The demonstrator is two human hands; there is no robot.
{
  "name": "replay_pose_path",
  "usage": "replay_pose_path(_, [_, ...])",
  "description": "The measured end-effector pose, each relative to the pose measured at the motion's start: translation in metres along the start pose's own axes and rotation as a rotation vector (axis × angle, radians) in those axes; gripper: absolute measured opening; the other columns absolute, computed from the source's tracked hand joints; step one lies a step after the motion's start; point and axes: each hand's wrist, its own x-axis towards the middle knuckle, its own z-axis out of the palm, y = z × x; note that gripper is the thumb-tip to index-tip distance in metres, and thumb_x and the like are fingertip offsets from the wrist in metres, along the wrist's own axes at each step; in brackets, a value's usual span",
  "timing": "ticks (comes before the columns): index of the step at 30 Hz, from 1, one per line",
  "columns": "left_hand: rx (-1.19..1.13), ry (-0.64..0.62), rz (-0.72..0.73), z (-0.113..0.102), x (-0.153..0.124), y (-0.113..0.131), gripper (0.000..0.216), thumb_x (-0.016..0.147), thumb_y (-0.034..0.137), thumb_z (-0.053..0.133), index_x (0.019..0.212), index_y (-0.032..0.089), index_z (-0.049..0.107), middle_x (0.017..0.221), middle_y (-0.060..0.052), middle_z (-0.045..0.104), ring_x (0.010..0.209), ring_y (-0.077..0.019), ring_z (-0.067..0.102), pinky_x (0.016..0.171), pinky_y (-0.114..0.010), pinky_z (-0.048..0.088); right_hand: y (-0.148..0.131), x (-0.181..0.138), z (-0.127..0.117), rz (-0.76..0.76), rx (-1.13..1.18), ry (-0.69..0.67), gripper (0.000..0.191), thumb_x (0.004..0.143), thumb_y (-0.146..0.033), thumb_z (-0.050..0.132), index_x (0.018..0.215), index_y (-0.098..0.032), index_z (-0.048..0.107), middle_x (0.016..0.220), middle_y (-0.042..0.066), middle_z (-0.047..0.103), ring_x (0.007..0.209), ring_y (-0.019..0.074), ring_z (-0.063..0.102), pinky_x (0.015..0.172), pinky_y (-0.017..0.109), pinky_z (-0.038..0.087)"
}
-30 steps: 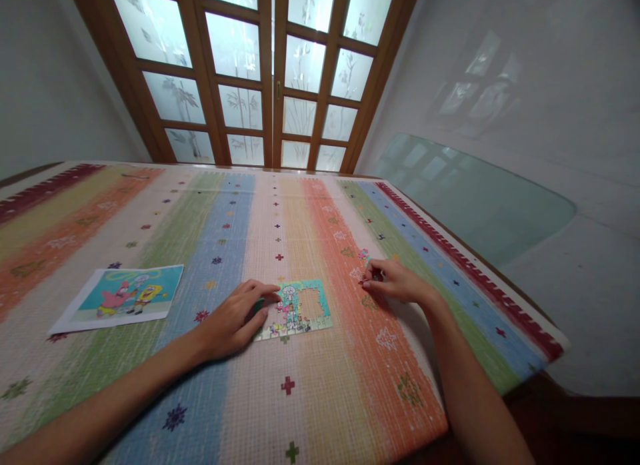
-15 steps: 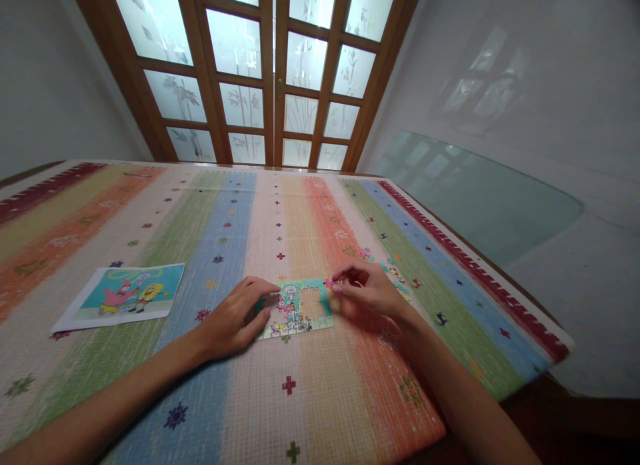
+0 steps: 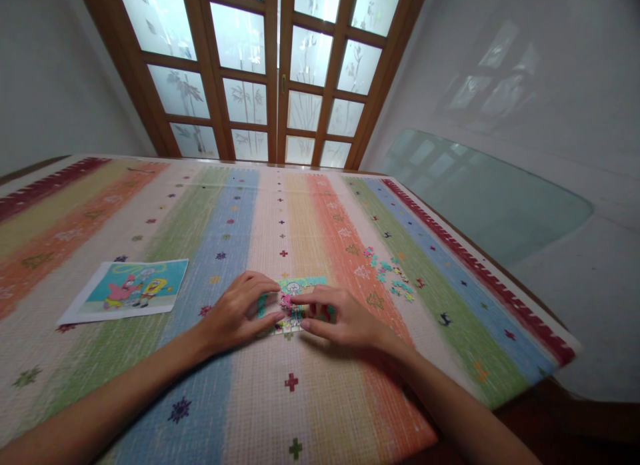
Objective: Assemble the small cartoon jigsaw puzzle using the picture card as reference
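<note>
Puzzle [image 3: 294,316]: lies flat on the striped tablecloth [image 3: 315,398], towards the near side of the counter [image 3: 37,168], partly hidden under the fingers of 2 hands. Shows a teal upper edge and part of a pale cartoon figure between the fingertips.
Left hand [image 3: 240,312]: rests at the left end of the puzzle, thumb and index finger apart, grip spread with nothing pinched between the tips.
Right hand [image 3: 337,315]: reaches over the right part of the puzzle, index finger stretched out to the left, thumb lower and apart from it, grip unclosed. Curls the remaining fingers in behind.
Pink patch [image 3: 285,301]: right at the tip of the right index finger, between the 2 hands; unclear whether a separate piece or part of the puzzle.
Loose pieces [image 3: 383,276]: scattered in a small group to the right of the puzzle, mostly teal, with some pink and yellow.
Picture sheet [image 3: 135,288]: lies well to the left of the puzzle, printed with 3 cartoon figures on teal.
Double doors [image 3: 271,78]: stand beyond the counter, wood-framed, with 4 columns of frosted, plant-patterned panes.
</note>
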Motion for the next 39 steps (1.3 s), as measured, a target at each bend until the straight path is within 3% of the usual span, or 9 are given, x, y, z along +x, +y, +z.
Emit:
replay_pose_path(4, [0.027, 0.014, 0.013, 0.0, 0.0, -0.002, 0.026, 0.093, 0.038, 0.076, 0.112, 0.022, 0.068, 0.103, -0.005, 0.074, 0.102, -0.0241, 0.064, 0.092, -0.042, 0.053, -0.002, -0.002, 0.007, -0.053, -0.081, -0.023, 0.044, 0.092, -0.033, 0.071, 0.136, -0.025, 0.069, 0.092, 0.004, 0.067, 0.078, 0.0173, 0.059, 0.075, 0.033, 0.051])
replay_pose_path(11, [0.047, 0.045, 0.083, 0.001, 0.002, 0.001, 0.015, 0.094, 0.03, 0.074, 0.105, 0.022, 0.068, 0.101, -0.005, 0.074, 0.1, -0.0223, 0.064, 0.09, -0.039, 0.053, -0.008, -0.004, 0.013, -0.066, -0.095, -0.057, 0.051, 0.091, -0.028, 0.07, 0.14, -0.018, 0.065, 0.103, 0.009, 0.068, 0.089, 0.0208, 0.058, 0.08, 0.036, 0.05])
replay_pose_path(20, [0.015, -0.004, 0.09, 0.001, 0.003, 0.004, 0.019, 0.092, 0.025, 0.072, 0.111, 0.023, 0.069, 0.106, -0.006, 0.074, 0.104, -0.0235, 0.064, 0.092, -0.041, 0.055, -0.006, -0.004, 0.011, -0.168, -0.21, -0.013, 0.033, 0.099, -0.029, 0.063, 0.13, -0.023, 0.07, 0.1, 0.008, 0.074, 0.094, 0.0224, 0.062, 0.086, 0.038, 0.05])
replay_pose_path(28, [-0.017, -0.026, 0.099, 0.001, 0.003, 0.005, 0.021, 0.092, 0.022, 0.07, 0.113, 0.024, 0.069, 0.107, -0.007, 0.073, 0.105, -0.0235, 0.064, 0.094, -0.041, 0.054, -0.006, -0.003, 0.016, -0.253, -0.268, -0.057, 0.035, 0.1, -0.03, 0.062, 0.134, -0.022, 0.065, 0.129, 0.01, 0.073, 0.114, 0.025, 0.065, 0.104, 0.046, 0.046])
replay_pose_path(39, [-0.007, -0.082, 0.078, 0.002, 0.004, 0.005, 0.019, 0.093, 0.024, 0.067, 0.112, 0.024, 0.069, 0.108, -0.007, 0.073, 0.106, -0.0237, 0.063, 0.095, -0.041, 0.054, -0.007, -0.003, 0.016, -0.248, -0.278, -0.051, 0.03, 0.1, -0.028, 0.061, 0.129, -0.021, 0.068, 0.123, 0.009, 0.076, 0.109, 0.0244, 0.065, 0.099, 0.044, 0.047])
